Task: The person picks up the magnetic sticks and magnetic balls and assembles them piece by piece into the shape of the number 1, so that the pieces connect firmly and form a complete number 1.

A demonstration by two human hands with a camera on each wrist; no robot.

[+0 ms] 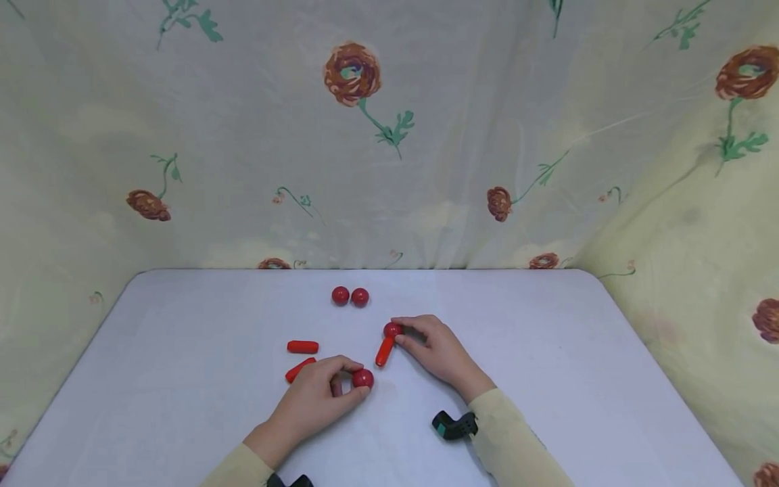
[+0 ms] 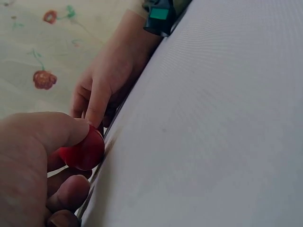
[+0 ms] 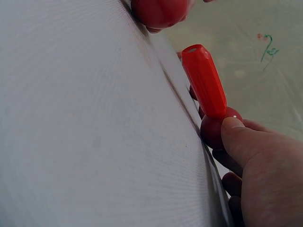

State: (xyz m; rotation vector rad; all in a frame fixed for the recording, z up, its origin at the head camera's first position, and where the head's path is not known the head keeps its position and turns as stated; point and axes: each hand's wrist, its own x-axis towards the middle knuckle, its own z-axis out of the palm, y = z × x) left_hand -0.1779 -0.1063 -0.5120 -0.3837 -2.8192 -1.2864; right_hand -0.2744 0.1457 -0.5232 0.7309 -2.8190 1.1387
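Observation:
My left hand (image 1: 313, 399) pinches a glossy dark red ball (image 1: 363, 379) between thumb and fingers, low over the table. Farther right, my right hand (image 1: 435, 348) pinches a second red ball (image 1: 393, 330). A bright red faceted stick (image 1: 384, 352) meets that ball at one end and points toward the near side. In the right wrist view the stick (image 3: 204, 80) shows a small hole in its free end. Two more red sticks lie beside the left hand, a level one (image 1: 303, 347) and a slanted one (image 1: 300, 369) partly hidden by the hand.
Two red balls, a left one (image 1: 340, 295) and a right one (image 1: 360, 297), sit side by side toward the back of the white table (image 1: 548, 338). A flower-patterned cloth (image 1: 426, 203) hangs behind and around it. A dark wrist device (image 1: 454, 425) is at the right sleeve.

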